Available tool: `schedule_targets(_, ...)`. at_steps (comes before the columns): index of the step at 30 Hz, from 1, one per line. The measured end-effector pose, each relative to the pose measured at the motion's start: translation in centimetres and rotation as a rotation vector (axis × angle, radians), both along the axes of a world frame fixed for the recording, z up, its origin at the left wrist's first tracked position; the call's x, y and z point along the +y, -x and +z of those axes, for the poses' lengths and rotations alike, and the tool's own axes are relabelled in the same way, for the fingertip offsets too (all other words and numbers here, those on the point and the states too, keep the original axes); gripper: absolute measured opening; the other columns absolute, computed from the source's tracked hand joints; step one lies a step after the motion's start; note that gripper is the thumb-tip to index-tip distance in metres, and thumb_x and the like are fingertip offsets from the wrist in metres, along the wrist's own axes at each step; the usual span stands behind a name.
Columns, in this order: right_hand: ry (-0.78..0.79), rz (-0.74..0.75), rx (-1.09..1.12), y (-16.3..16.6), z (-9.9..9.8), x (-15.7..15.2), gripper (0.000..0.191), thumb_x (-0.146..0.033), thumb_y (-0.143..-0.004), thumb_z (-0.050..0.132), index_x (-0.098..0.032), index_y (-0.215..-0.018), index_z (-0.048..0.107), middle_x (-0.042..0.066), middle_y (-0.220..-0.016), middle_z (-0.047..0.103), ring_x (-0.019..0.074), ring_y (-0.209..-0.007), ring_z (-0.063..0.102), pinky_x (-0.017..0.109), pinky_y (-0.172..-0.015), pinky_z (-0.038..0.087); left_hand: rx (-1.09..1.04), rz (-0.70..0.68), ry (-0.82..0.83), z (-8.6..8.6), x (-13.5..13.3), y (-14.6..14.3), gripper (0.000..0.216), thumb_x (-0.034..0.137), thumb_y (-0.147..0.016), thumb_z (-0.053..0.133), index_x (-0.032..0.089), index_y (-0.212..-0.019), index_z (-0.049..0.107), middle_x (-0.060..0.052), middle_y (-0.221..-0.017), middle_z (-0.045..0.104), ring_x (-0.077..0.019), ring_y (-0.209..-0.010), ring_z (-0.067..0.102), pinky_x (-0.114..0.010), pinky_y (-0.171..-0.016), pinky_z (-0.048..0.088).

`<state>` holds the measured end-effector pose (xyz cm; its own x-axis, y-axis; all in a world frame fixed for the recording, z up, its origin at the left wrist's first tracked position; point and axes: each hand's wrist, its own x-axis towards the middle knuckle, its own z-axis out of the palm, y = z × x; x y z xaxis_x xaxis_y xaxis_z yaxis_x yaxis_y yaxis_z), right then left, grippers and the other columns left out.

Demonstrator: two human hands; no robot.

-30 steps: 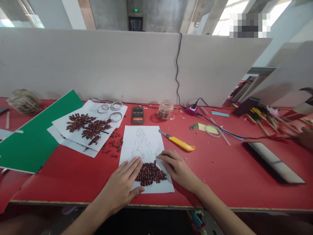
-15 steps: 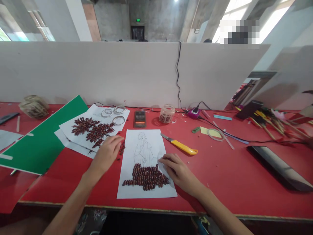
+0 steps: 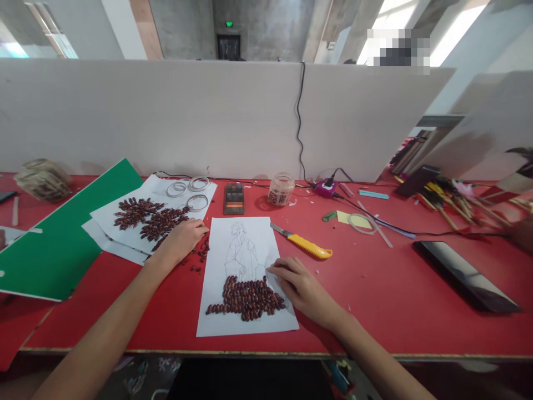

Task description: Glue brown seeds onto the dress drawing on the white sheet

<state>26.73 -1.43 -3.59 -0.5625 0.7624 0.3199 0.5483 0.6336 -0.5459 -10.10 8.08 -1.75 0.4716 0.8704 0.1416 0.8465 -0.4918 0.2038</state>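
Left hand, fingers bent, grip unclear, at loose beans beside the sketched sheet; right hand, half-curled, contents unclear, on that paper, just right of the bean rows.

The left forearm slants inward from the lower left, the left hand back-up, fingers bent. The right forearm angles in opposite, the right hand nearer the body, fingers bent and pointing left.

No text legible; green wall sign too small, phone screen blurred.
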Motion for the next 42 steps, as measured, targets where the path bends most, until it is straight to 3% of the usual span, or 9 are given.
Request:
schedule_targets(8, 0.014, 0.0, -0.004, 0.0, -0.1, 0.0, 0.034, -0.018, -0.107, 0.041, -0.024, -0.13, 0.066, 0.013, -0.122, 0.062, 0.0267, -0.111, 0.06, 0.048, -0.093, 0.057, 0.012, -0.037, 0.078, 1.4, 0.3, -0.6, 0.019, 0.015, -0.092, 0.052, 0.018, -0.087, 0.07, -0.009, -0.094, 0.07, -0.0231, -0.096, 0.063, -0.034, -0.092, 0.049)
schedule_targets(10, 0.014, -0.002, -0.004, 0.0, 0.0, 0.0, 0.035, -0.017, -0.107, 0.041, -0.024, -0.13, 0.066, 0.013, -0.121, 0.063, 0.0267, -0.11, 0.06, 0.048, -0.093, 0.057, -0.093, 0.005, 0.098, 2.0, -0.5, -1.4, 0.015, 0.018, -0.09, 0.055, 0.018, -0.084, 0.069, -0.007, -0.09, 0.071, -0.0212, -0.088, 0.063, -0.032, -0.086, 0.049)
schedule_targets(13, 0.013, -0.003, 0.0, 0.0, 0.0, 0.0, 0.035, -0.017, -0.106, 0.042, -0.025, -0.13, 0.067, 0.013, -0.12, 0.064, 0.0268, -0.11, 0.061, 0.047, -0.092, 0.058, -0.396, 0.068, 0.202, 3.0, -2.8, -3.5, 0.016, 0.025, -0.089, 0.059, 0.019, -0.097, 0.072, -0.003, -0.091, 0.074, -0.0164, -0.079, 0.064, -0.028, -0.077, 0.05)
schedule_targets(17, 0.003, -0.005, -0.001, 0.0, 0.0, 0.0, 0.035, -0.018, -0.106, 0.042, -0.026, -0.13, 0.067, 0.012, -0.12, 0.064, 0.0267, -0.11, 0.061, 0.047, -0.092, 0.058, -0.586, 0.017, 0.446, 3.7, -5.8, -6.6, 0.019, 0.031, -0.088, 0.066, 0.021, -0.1, 0.078, -0.004, -0.103, 0.079, -0.0193, -0.092, 0.07, -0.029, -0.081, 0.052)
schedule_targets(20, -0.004, -0.007, -0.003, 0.1, 0.1, 0.0, 0.035, -0.018, -0.106, 0.042, -0.026, -0.129, 0.067, 0.012, -0.119, 0.064, 0.0267, -0.109, 0.061, 0.047, -0.09, 0.059, -0.591, 0.034, 0.536, 3.2, -6.6, -7.9, 0.017, 0.032, -0.087, 0.068, 0.022, -0.093, 0.08, -0.004, -0.099, 0.081, -0.022, -0.092, 0.072, -0.033, -0.083, 0.053)
schedule_targets(27, 0.006, -0.006, -0.008, 0.0, 0.2, 0.0, 0.034, -0.018, -0.106, 0.042, -0.026, -0.129, 0.067, 0.012, -0.119, 0.064, 0.0268, -0.109, 0.061, 0.046, -0.091, 0.058, -0.509, -0.008, 0.511, 1.0, -6.5, -8.2, 0.019, 0.029, -0.09, 0.062, 0.022, -0.091, 0.079, -0.005, -0.097, 0.08, -0.022, -0.094, 0.07, -0.035, -0.087, 0.052)
schedule_targets(33, 0.0, -0.009, -0.005, 0.0, 0.1, 0.0, 0.036, -0.016, -0.105, 0.043, -0.026, -0.129, 0.067, 0.012, -0.119, 0.064, 0.0264, -0.109, 0.061, 0.046, -0.091, 0.059, -0.549, 0.02, 0.537, 1.2, -6.5, -8.0, 0.018, 0.027, -0.088, 0.062, 0.02, -0.097, 0.076, -0.005, -0.1, 0.08, -0.0215, -0.095, 0.071, -0.033, -0.088, 0.053)
schedule_targets(42, 0.007, -0.006, -0.005, 0.1, 0.0, 0.0, 0.035, -0.017, -0.106, 0.043, -0.027, -0.13, 0.066, 0.012, -0.119, 0.063, 0.0265, -0.11, 0.061, 0.047, -0.091, 0.058, -0.466, -0.052, 0.56, 1.8, -6.1, -8.4, 0.018, 0.027, -0.091, 0.058, 0.019, -0.099, 0.073, -0.005, -0.094, 0.078, -0.0187, -0.085, 0.069, -0.03, -0.079, 0.052)
